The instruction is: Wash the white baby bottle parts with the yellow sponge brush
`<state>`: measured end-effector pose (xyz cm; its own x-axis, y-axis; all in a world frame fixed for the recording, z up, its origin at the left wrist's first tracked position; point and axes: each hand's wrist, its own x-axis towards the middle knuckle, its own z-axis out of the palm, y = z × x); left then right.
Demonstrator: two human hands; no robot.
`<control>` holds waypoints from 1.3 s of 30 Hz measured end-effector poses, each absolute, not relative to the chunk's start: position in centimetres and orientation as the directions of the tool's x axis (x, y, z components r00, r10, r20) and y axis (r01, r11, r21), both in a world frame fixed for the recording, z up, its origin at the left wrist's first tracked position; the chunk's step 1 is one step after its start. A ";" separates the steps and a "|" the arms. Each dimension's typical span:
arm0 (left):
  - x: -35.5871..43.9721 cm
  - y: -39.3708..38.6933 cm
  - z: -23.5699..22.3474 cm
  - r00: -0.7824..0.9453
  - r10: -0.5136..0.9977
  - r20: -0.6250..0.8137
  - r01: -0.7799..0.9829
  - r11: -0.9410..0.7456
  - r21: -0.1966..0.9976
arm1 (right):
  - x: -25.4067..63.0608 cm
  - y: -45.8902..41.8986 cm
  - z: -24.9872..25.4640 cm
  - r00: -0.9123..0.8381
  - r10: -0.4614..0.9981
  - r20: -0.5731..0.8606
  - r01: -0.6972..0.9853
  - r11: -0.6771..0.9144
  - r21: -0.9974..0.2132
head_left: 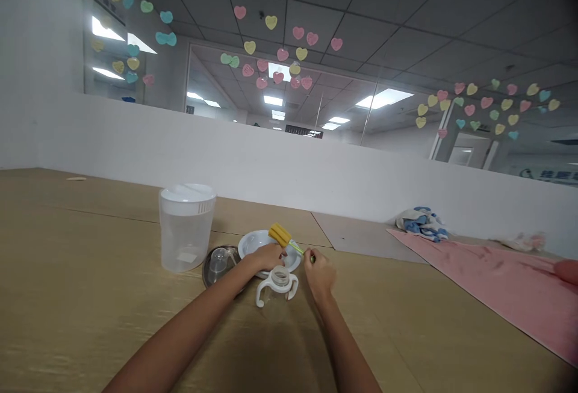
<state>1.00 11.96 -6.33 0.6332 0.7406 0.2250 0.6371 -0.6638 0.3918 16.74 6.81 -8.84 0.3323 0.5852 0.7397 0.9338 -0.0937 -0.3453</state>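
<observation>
My right hand [320, 272] is closed round the thin green handle of a bottle brush with a yellow sponge head [280, 235]. The sponge points up and left, above the far side of a white bowl [246, 242]. Over that bowl, my left hand [270, 257] has its fingers curled; whatever they may hold is hidden. A clear baby bottle with a white two-handled collar [280, 278] stands uncapped just in front of the bowl. Left of the bowl, partly behind my left forearm, a round metal tray [208, 275] bears a small clear plastic cup [219, 260].
A tall translucent bucket with a white lid [187, 230] stands behind the tray on the brown tabletop [90, 284]. Toward the right are a pink cloth [497, 284] and a crumpled blue-and-white cloth [422, 223]. A low white wall [271, 164] bounds the back.
</observation>
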 end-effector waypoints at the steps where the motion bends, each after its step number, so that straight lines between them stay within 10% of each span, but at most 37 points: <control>1: 1.1 11.9 -6.3 0.628 0.747 0.217 0.644 -0.656 0.395 | 16.7 6.8 -8.8 0.341 0.585 0.735 0.931 -0.101 -0.352; 18: -0.9 9.7 -6.7 0.309 0.775 0.552 0.632 -0.601 0.490 | 16.9 6.6 -8.4 0.457 0.548 0.700 0.863 -0.081 -0.499; 39: -4.8 8.5 -9.5 0.105 0.673 0.732 0.558 -0.649 0.517 | 16.4 6.6 -9.3 0.101 0.520 0.848 0.944 0.220 -0.247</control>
<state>-4.81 8.47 -9.46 0.1051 0.6731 0.7321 0.5581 -0.6492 0.5168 16.45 6.57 -9.27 0.1012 0.5199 0.8482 0.9436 0.2201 -0.2475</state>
